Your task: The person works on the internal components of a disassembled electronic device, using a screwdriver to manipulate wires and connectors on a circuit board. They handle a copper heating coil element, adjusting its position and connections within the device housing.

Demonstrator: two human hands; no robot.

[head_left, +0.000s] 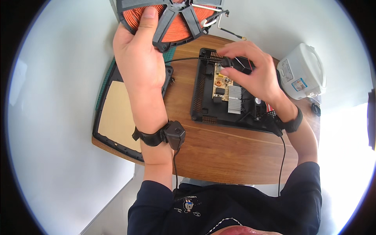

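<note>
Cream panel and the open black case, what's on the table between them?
In the head view, mostly bare wooden tabletop, with a black cable crossing farther up.

One left hand [139,60] and one right hand [260,72]; two wrist straps [152,138]; one orange wire coil [175,33], far left; one open black housing [218,113], right, with one circuit board [216,84] and one finned heatsink [235,100]; one cream-faced panel [117,113]; one white rice cooker [303,72], far right; one wooden table [211,154].
</note>
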